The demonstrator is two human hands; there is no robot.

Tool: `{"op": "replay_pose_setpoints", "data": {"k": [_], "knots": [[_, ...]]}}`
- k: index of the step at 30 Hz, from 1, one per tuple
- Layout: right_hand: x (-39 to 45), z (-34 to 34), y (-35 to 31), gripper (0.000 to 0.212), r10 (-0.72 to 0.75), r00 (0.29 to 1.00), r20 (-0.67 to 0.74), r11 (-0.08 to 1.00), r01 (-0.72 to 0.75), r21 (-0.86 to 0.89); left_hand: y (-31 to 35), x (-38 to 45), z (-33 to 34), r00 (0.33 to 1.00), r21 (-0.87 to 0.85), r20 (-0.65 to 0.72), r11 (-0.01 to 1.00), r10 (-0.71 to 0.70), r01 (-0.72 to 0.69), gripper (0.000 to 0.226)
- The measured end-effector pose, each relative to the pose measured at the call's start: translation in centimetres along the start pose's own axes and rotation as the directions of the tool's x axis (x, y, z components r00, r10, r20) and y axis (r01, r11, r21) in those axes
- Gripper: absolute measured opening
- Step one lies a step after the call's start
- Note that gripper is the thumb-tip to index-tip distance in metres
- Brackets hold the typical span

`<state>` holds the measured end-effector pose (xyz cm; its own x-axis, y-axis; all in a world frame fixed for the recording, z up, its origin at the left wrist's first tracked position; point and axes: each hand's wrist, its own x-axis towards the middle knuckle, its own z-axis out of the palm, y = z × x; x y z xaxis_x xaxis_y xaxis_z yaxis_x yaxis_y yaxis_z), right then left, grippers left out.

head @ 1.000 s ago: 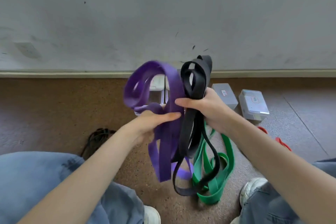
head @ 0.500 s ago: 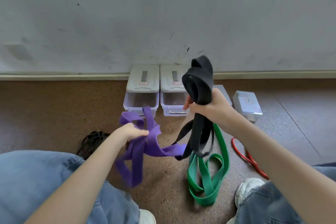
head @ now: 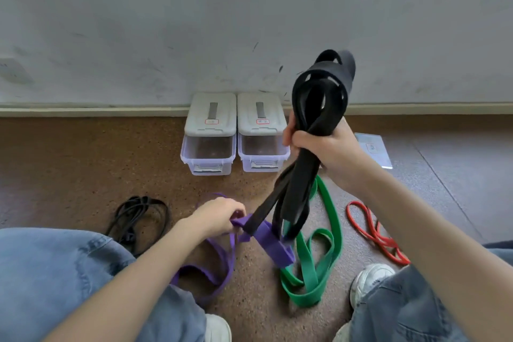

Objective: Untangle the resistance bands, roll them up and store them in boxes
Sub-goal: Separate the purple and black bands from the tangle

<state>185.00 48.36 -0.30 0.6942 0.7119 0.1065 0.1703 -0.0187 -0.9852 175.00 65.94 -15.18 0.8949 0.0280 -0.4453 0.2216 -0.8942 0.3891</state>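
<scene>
Room: scuffed grey wall (head: 166, 22), pale skirting, brown speckled floor (head: 69, 161) carrying everything; smoother grey flooring towards its right side.

Boxes: two lidded clear boxes (head: 236, 133) side by side at the far edge of the floor against the wall, both look empty. Another flat box (head: 374, 150) lies right of them, partly hidden by the right arm.

Bands: black band (head: 319, 97) bunched and raised, right hand (head: 322, 144) fisted round its middle, loops above, tails hanging. One tail crosses the purple band (head: 266, 236), which the left hand (head: 222, 216) pinches low near the floor; the rest of the purple band trails on the floor by the left knee. Green band (head: 322, 258) loose on the floor under the black tails. Red band (head: 372, 230) lies to the right, apart. Thin black cord bundle (head: 138, 214) on the left.

Progress, my read: early. Purple and black are partly separated but appear still hooked at one crossing. Nothing rolled, nothing boxed.
</scene>
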Motion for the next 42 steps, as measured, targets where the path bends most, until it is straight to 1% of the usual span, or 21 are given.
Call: {"op": "replay_pose_setpoints", "data": {"k": [2,6,9,11,14,17,21,22,24,25,26,28,29,31,33,35,36,37,39,40,42], "knots": [[0.3,-0.7,0.8,0.022,0.038,0.999,-0.008,0.965,-0.039,-0.261,-0.2,-0.3,-1.7,0.997,-0.007,-0.051,0.999,-0.051,0.051,0.005],[0.2,-0.8,3.3,0.021,0.142,0.977,0.157,0.808,-0.022,-0.589,1.1,-1.4,-5.6,0.997,-0.131,-0.073,0.991,-0.021,0.011,0.018],[-0.1,-0.2,5.1,0.035,0.187,0.949,0.254,0.726,0.041,-0.687,2.2,-2.6,-8.2,0.984,-0.299,-0.176,0.953,0.004,-0.058,0.015],[-0.2,-0.2,6.4,0.014,0.234,0.947,0.219,0.713,-0.014,-0.701,2.8,-2.8,-9.3,0.956,-0.394,-0.291,0.914,-0.027,-0.094,0.017],[-0.6,-0.2,7.4,0.014,0.301,0.943,0.138,0.720,-0.130,-0.681,3.4,-2.7,-10.1,0.846,-0.656,-0.480,0.735,-0.231,-0.171,0.024],[-0.9,0.0,7.8,0.014,0.321,0.935,0.150,0.722,-0.139,-0.678,3.0,-2.2,-10.6,0.713,-0.833,-0.503,0.493,-0.489,-0.249,0.023],[-0.7,-0.4,8.1,0.011,0.332,0.933,0.137,0.668,-0.130,-0.732,1.8,-1.6,-9.8,0.691,-0.899,-0.418,0.375,-0.589,-0.224,0.018],[-0.8,-0.6,8.3,0.011,0.334,0.936,0.106,0.674,-0.159,-0.721,1.3,-1.5,-9.4,0.687,-0.900,-0.406,0.393,-0.603,-0.187,0.017],[-0.7,-1.1,8.1,0.009,0.342,0.940,-0.023,0.761,-0.291,-0.580,-0.4,-1.4,-8.0,0.684,-0.792,-0.422,0.609,-0.595,0.041,0.014],[-0.6,-1.2,7.8,0.009,0.335,0.937,-0.101,0.817,-0.342,-0.464,-1.4,-1.4,-7.1,0.700,-0.628,-0.416,0.740,-0.581,0.241,0.009],[-0.4,-1.4,7.4,0.009,0.322,0.933,-0.162,0.872,-0.359,-0.333,-2.0,-1.6,-6.3,0.731,-0.407,-0.372,0.808,-0.572,0.425,0.003],[-0.1,-1.4,6.2,0.025,0.286,0.941,-0.181,0.947,-0.307,-0.097,-3.3,-1.8,-4.2,0.798,-0.011,-0.127,0.805,-0.589,0.593,0.045],[0.0,-1.3,5.6,0.032,0.259,0.956,-0.141,0.965,-0.261,0.000,-3.4,-1.7,-3.3,0.837,0.082,0.006,0.834,-0.548,0.545,0.071],[0.1,-0.5,4.7,0.032,0.203,0.979,0.000,0.962,-0.200,0.186,-2.6,-1.1,-1.9,0.951,0.030,0.132,0.960,-0.281,0.280,0.103],[0.2,0.3,3.8,0.027,0.147,0.980,0.133,0.925,-0.184,0.334,0.1,-0.6,-0.9,0.995,-0.131,0.097,0.991,0.027,-0.014,0.100],[0.3,0.7,2.8,0.023,0.081,0.974,0.211,0.896,-0.164,0.412,2.6,-0.1,-0.4,0.979,-0.319,0.000,0.928,0.203,-0.193,0.061],[0.4,0.8,2.4,0.022,0.056,0.974,0.220,0.893,-0.147,0.425,3.2,0.0,-0.3,0.971,-0.413,-0.036,0.881,0.236,-0.230,0.035],[0.5,0.7,2.0,0.021,0.044,0.976,0.212,0.895,-0.132,0.426,3.3,0.0,-0.5,0.969,-0.485,-0.050,0.842,0.241,-0.235,0.024],[0.6,0.3,1.6,0.020,0.054,0.983,0.175,0.901,-0.123,0.416,2.4,-0.2,-1.0,0.982,-0.569,-0.019,0.806,0.187,-0.165,0.020],[0.7,0.1,1.6,0.019,0.068,0.984,0.162,0.914,-0.127,0.384,1.7,-0.3,-1.3,0.990,-0.573,-0.014,0.810,0.144,-0.126,0.015],[0.7,0.4,1.9,0.021,0.107,0.986,0.126,0.965,-0.133,0.225,-0.2,-0.5,-2.0,0.997,-0.414,-0.069,0.909,0.018,-0.045,0.004]]}}
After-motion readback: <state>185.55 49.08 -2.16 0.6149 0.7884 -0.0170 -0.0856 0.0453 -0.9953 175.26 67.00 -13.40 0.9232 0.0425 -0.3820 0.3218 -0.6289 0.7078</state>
